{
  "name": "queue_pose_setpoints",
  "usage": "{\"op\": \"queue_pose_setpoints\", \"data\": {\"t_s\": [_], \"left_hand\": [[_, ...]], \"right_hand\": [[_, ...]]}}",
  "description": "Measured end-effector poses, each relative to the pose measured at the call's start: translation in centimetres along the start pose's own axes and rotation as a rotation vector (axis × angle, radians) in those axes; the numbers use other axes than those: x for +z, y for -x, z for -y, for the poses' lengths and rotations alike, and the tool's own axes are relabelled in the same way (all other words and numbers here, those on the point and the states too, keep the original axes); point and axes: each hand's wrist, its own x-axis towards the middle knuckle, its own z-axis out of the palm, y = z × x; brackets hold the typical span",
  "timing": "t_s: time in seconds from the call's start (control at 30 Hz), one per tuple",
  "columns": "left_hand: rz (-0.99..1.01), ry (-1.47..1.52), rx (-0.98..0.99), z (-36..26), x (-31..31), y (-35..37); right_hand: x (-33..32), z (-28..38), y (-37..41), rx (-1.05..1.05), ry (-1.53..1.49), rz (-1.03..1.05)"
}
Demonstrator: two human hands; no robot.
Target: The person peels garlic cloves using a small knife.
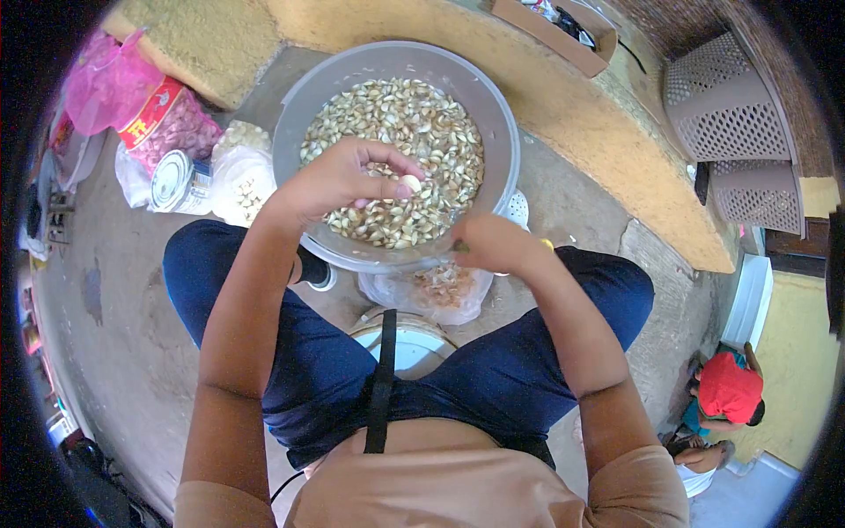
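A wide grey basin holds a mass of garlic cloves, many with skin on, sitting in water. Over it, my left hand pinches a pale, smooth garlic clove between thumb and fingertips. My right hand is at the basin's near right rim, slightly blurred, its fingers curled in. A small dark greenish bit shows at those fingers; I cannot tell what it is. Below the rim, a clear plastic bag lies on the floor with brownish garlic skins in it.
Left of the basin stand a plastic bag of peeled cloves, a metal can and a pink mesh sack. A yellow ledge bears a cardboard box. Stacked grey crates and two people are at the right.
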Motion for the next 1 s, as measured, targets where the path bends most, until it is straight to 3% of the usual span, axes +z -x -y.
{"op": "queue_pose_setpoints", "data": {"t_s": [0.17, 0.33, 0.43, 0.57, 0.67, 0.8, 0.9, 1.0], "left_hand": [[-0.193, -0.589, 0.13, 4.9, -2.7, -0.2], [-0.547, -0.949, -0.063, 7.5, -8.7, 2.8], [-0.535, -1.13, -0.338, 8.5, -13.2, 4.9], [-0.659, -1.287, -0.432, 11.0, -17.0, 7.2], [-0.53, -1.062, -0.833, 15.3, -21.3, 7.5], [-0.454, -1.09, -0.857, 17.8, -21.7, 7.4], [-0.558, -1.291, -0.633, 19.8, -22.6, 6.0], [-0.535, -0.568, -0.625, 11.2, -17.1, 5.0]], "right_hand": [[5.5, -1.6, -1.6, 0.037, 0.047, 0.145], [8.3, -4.0, -2.2, 0.132, 0.094, 0.271], [9.5, -5.0, -2.1, 0.163, 0.13, 0.304], [9.8, -5.0, -2.3, 0.157, 0.137, 0.336], [10.6, -5.5, -2.3, 0.14, 0.138, 0.318], [10.5, -5.4, -2.5, 0.138, 0.111, 0.34], [10.6, -5.4, -2.6, 0.165, 0.092, 0.334], [10.0, -4.7, -2.4, 0.159, 0.067, 0.334]]}}
